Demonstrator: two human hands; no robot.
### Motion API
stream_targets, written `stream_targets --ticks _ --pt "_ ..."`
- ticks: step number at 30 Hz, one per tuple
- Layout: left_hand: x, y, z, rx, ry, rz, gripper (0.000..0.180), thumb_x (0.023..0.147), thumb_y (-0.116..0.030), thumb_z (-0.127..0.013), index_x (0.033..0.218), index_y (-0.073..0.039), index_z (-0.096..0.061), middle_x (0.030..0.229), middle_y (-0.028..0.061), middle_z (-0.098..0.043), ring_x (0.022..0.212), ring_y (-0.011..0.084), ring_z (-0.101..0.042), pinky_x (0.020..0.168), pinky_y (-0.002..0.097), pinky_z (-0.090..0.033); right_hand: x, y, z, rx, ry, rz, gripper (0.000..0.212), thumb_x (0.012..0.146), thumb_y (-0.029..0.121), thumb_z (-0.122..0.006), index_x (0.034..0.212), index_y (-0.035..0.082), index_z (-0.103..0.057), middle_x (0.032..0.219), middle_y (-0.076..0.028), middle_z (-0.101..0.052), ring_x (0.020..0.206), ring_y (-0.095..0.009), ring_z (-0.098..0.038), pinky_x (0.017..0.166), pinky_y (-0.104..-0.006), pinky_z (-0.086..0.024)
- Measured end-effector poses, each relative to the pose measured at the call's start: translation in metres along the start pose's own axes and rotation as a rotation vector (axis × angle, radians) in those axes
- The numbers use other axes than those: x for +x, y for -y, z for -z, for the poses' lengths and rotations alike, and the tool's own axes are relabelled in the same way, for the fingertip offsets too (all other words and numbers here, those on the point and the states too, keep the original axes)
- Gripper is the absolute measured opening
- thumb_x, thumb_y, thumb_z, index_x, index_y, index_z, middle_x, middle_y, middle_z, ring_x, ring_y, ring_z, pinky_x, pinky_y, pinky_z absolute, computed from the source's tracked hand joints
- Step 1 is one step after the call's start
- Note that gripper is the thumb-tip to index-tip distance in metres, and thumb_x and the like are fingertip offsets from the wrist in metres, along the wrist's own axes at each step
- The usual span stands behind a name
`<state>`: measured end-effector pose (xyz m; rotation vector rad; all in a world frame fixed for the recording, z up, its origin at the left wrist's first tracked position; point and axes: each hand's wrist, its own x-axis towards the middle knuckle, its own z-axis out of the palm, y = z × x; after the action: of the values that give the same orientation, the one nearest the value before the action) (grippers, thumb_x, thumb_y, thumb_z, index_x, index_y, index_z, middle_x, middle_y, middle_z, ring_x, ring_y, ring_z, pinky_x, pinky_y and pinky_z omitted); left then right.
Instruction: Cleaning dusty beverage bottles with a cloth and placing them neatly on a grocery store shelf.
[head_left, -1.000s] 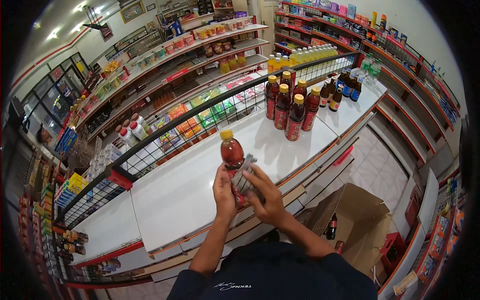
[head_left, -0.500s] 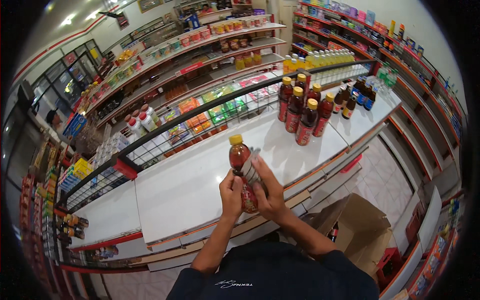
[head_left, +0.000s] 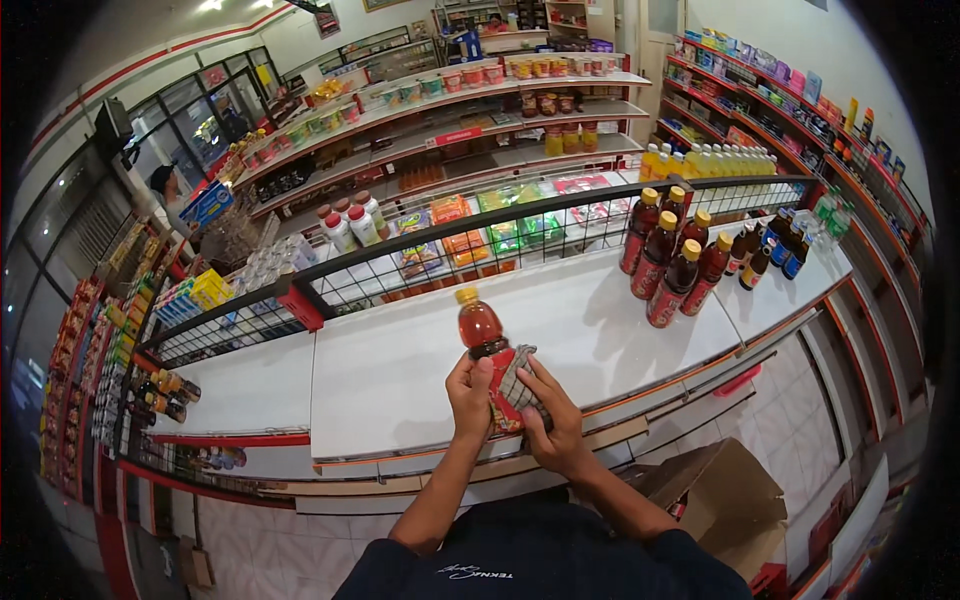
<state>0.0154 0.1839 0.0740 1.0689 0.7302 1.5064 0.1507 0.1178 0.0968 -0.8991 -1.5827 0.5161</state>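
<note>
A tea-coloured drink bottle (head_left: pixel 480 325) with a yellow cap and a red label is tilted slightly left in front of me, above the white shelf. My left hand (head_left: pixel 470 395) is wrapped round its left side below the neck. With my right hand (head_left: pixel 552 415) I press a grey checked cloth (head_left: pixel 515 385) against the bottle's right side, over part of the label. Several similar bottles (head_left: pixel 672 285) with yellow caps stand grouped on the shelf to the right. Smaller dark bottles (head_left: pixel 755 265) with blue or red labels are beyond them.
The white shelf top (head_left: pixel 385 370) runs across in front, with a black wire rail (head_left: pixel 400 250) along its back. An open cardboard box (head_left: pixel 725 490) sits low at the right. Dark-capped bottles (head_left: pixel 165 395) lie or stand at far left. Stocked shelves (head_left: pixel 440 130) rise behind.
My view has swung, so the shelves sit farther right and lower. The cloth, held in my right hand, has moved down the bottle from near its shoulder to its label. The bottle leans more to the left.
</note>
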Motion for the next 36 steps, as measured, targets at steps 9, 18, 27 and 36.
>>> stream_targets --ticks 9,18,27,36 --pt "0.000 0.004 0.005 -0.254 -0.259 -0.094 0.050 0.099 -0.037 -0.053 0.129 0.002 -0.045 0.128 0.0188 -0.056 0.105 0.0232 -0.062 0.091 0.0367 -0.054 -0.014 -0.008 -0.015 0.067 -0.135 -0.086 0.050 0.086 -0.002 -0.053 0.135 -0.007 -0.048 0.134 -0.027 -0.052 0.124 -0.036 -0.053 0.104 -0.0351 -0.040" --pt "-0.006 0.004 0.004 -0.351 -0.284 -0.071 0.048 0.096 -0.032 -0.060 0.132 -0.005 -0.042 0.126 0.0122 -0.056 0.109 0.0199 -0.060 0.091 0.0350 -0.054 -0.011 -0.026 -0.003 -0.067 -0.127 -0.097 0.032 0.085 0.002 -0.062 0.116 -0.001 -0.064 0.120 -0.019 -0.059 0.106 -0.032 -0.062 0.091 -0.0367 -0.049" --pt "0.012 0.002 0.004 0.112 -0.064 -0.211 0.069 0.084 -0.020 -0.077 0.136 -0.005 -0.034 0.125 0.0123 -0.057 0.116 0.0224 -0.057 0.098 0.0356 -0.047 -0.006 -0.042 0.029 0.097 -0.003 -0.476 0.023 0.093 0.004 -0.049 0.114 -0.002 -0.056 0.094 -0.013 -0.064 0.086 -0.016 -0.060 0.079 -0.0293 -0.047" --pt "0.019 0.018 -0.018 0.438 0.123 -0.142 0.077 0.072 -0.026 -0.087 0.126 -0.004 -0.037 0.111 0.0093 -0.060 0.101 0.0178 -0.062 0.088 0.0339 -0.053 0.011 -0.034 0.057 0.163 0.134 -0.640 0.035 0.093 0.008 -0.053 0.127 0.002 -0.051 0.091 -0.006 -0.059 0.084 -0.014 -0.055 0.079 -0.0280 -0.046"
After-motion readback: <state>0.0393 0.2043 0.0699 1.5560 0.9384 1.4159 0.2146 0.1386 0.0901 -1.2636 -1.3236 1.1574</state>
